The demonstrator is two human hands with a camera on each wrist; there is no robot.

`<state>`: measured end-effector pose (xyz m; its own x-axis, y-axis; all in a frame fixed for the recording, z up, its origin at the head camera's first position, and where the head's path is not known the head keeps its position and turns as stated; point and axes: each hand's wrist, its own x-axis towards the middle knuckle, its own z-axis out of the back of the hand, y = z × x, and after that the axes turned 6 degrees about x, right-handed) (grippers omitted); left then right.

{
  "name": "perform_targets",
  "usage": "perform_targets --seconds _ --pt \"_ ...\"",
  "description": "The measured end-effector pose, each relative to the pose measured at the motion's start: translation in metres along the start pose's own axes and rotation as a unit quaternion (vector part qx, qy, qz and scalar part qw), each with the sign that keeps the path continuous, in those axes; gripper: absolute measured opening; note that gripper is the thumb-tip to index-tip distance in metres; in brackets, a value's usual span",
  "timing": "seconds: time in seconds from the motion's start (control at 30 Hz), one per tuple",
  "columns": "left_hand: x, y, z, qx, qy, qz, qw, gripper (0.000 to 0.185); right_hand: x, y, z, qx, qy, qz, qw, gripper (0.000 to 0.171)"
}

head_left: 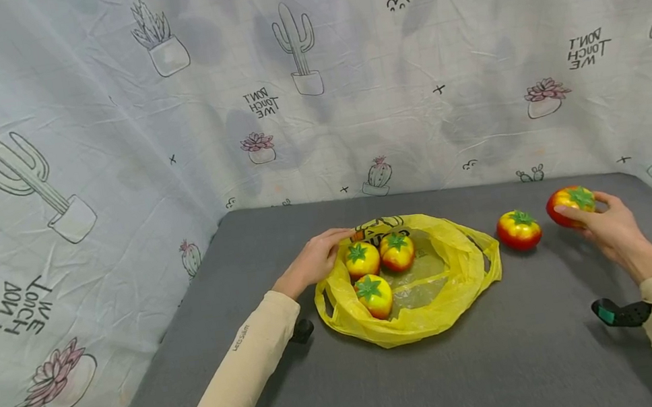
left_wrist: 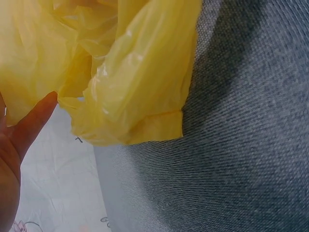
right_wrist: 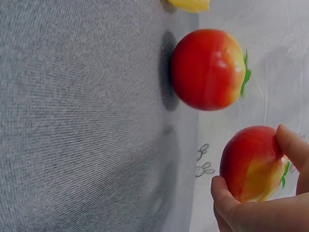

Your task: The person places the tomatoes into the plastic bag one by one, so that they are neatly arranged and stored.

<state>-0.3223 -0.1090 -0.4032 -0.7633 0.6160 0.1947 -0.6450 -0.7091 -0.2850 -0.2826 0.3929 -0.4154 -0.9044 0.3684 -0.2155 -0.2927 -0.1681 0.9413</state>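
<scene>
My left hand (head_left: pixel 317 257) grips the left rim of a yellow plastic bag (head_left: pixel 426 325), which lies wide-mouthed on the grey table. In the left wrist view, the thumb (left_wrist: pixel 36 121) presses against the crumpled film of the bag (left_wrist: pixel 140 82); the other fingers are mostly hidden. Three red-and-yellow tomatoes (head_left: pixel 362 260) with green leafy tops sit in the bag's left part. To the right, my right hand (head_left: pixel 616 232) holds another tomato (right_wrist: pixel 251 159) between thumb and fingers, raised over the table with its shadow below. Another tomato (head_left: pixel 519 234) stands upright between the bag and that hand.
The grey cloth-covered table (head_left: pixel 476 382) reaches back to a hanging white sheet (head_left: pixel 363 110) printed with cacti and lettering. Black straps (head_left: pixel 623 314) sit at both wrists. A bag handle loop (head_left: pixel 490 261) points toward the standing tomato.
</scene>
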Motion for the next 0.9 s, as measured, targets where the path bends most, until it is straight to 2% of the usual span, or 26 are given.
perform_targets --seconds 0.17,0.53,0.67,0.9 --pt "0.001 0.0 0.001 0.0 0.003 0.001 1.0 0.049 -0.017 0.015 -0.006 0.008 0.029 0.023 0.999 0.105" --pt "0.001 0.0 0.001 0.005 0.005 0.003 1.0 0.05 -0.028 0.029 -0.027 -0.007 0.07 0.087 0.994 0.1" --pt "0.001 0.0 0.001 0.002 0.004 0.004 1.0 0.05 -0.032 0.036 -0.037 0.002 0.086 0.09 0.992 0.101" --pt "0.001 0.0 0.0 -0.001 0.004 0.008 1.0 0.05 -0.043 0.047 -0.053 0.008 0.148 0.089 0.985 0.1"
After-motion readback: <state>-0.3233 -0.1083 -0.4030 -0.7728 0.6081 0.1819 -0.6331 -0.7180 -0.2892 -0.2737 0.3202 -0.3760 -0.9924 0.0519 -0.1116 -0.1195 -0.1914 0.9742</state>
